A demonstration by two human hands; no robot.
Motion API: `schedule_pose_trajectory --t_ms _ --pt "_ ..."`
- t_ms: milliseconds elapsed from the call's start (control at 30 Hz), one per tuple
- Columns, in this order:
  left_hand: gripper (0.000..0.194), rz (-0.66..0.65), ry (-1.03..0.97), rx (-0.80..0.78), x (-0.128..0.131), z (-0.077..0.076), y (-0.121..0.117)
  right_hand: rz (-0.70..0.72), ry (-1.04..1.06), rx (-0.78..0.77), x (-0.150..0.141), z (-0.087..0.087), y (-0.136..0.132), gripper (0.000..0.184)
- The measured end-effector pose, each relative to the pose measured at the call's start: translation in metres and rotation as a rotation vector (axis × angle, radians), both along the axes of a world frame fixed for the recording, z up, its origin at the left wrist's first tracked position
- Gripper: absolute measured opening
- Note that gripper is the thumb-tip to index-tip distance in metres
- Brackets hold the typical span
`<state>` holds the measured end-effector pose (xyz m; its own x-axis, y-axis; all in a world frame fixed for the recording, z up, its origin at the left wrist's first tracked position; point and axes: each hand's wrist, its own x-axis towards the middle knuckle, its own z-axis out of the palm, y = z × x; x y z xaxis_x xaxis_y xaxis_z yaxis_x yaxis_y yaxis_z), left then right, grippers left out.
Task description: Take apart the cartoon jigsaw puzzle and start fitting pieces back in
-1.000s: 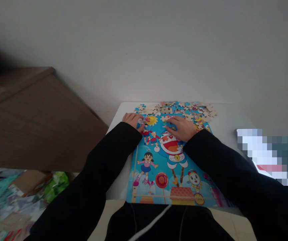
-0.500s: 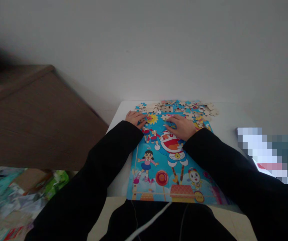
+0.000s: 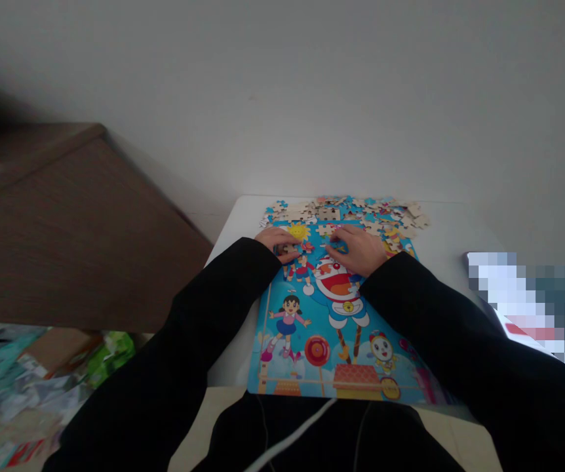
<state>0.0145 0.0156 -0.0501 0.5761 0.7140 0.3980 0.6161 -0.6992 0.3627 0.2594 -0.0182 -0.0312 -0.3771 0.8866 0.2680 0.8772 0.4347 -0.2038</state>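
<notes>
Currently, a person's left hand (image 3: 275, 241) curls over the far left of a picture puzzle (image 3: 292, 328), thumb apart from fingers and a red piece (image 3: 307, 247) just beyond its fingertips, while the right hand (image 3: 361, 250) bends inward, thumb and forefinger slightly parted; whether either pinches a piece cannot be told. The puzzle spreads beneath both hands and toward the wearer, with loose pieces (image 3: 371, 213) heaped beyond the fingers. Flat, light fingertips and squarely aligned tabs would best avoid disturbing neighbouring joins.
</notes>
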Motion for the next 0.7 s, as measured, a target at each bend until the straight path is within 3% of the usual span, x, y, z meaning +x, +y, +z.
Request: schedule_pose_trajectory --t_ms 133,267,367,467,600,700 --pt "0.043 0.072 0.095 -0.037 0.006 0.019 0.022 -0.007 0.003 -0.010 0.000 0.001 0.001 0.028" --pt "0.069 0.179 0.341 -0.161 0.018 0.029 0.055 -0.007 0.004 -0.020 0.001 0.000 0.001 0.028" --pt "0.065 0.200 0.468 -0.262 0.026 0.029 0.066 -0.011 0.007 -0.014 0.003 0.001 0.001 0.030" --pt "0.051 0.177 0.495 -0.224 0.029 0.029 0.064 0.064 -0.009 0.022 0.002 0.004 -0.001 0.037" --pt "0.038 0.291 0.368 -0.195 0.028 0.036 0.059 0.384 -0.113 0.049 -0.012 0.007 -0.012 0.053" --pt "0.031 0.422 -0.025 -0.367 0.027 0.042 0.053 0.577 -0.197 -0.029 -0.023 0.005 -0.020 0.054"
